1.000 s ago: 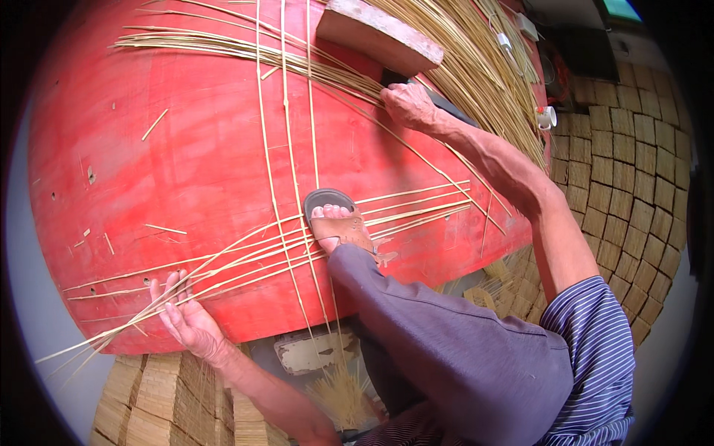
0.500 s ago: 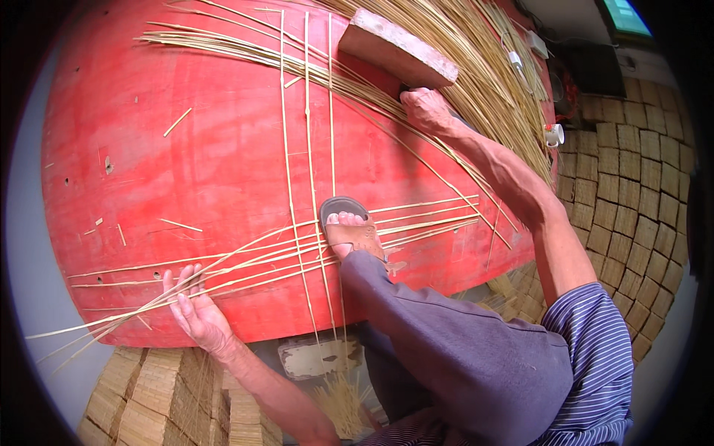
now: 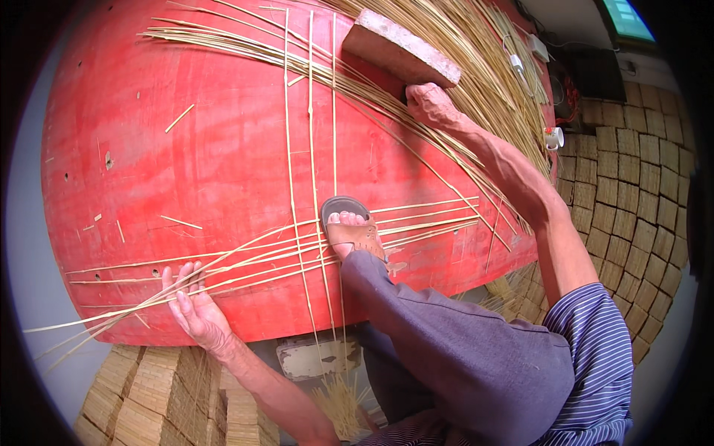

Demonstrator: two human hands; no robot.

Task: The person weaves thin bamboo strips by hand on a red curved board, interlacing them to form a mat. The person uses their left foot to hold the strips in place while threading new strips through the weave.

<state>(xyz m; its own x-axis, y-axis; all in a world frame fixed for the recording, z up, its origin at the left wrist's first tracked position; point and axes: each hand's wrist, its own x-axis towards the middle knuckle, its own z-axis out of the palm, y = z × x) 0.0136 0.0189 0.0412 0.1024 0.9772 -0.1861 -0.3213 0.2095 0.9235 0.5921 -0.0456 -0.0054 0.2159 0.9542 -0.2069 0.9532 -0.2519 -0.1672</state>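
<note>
So the lengthwise strips lie near the close edge of the red board, fanned under a sandalled foot, with three crosswise strips crossing them beside and under it (can't tell over from under at every crossing). Looks early to me: just those few crossings made, lots of long ends uncrossed, and the right-hand stretch past the sandal has no crosswise strips at all. The left hand is loosely open, fingers spread, a few strips running between thumb and fingers, cradled more than clamped. The right hand is way over by the brick, fingers curled into a fist; can't tell if anything's in it. Further out there's a thin bundle across the far side and a big pile of strips beyond the brick, so plenty sits outside the crossing. White mug at the edge, stacked tan blocks past that.
</note>
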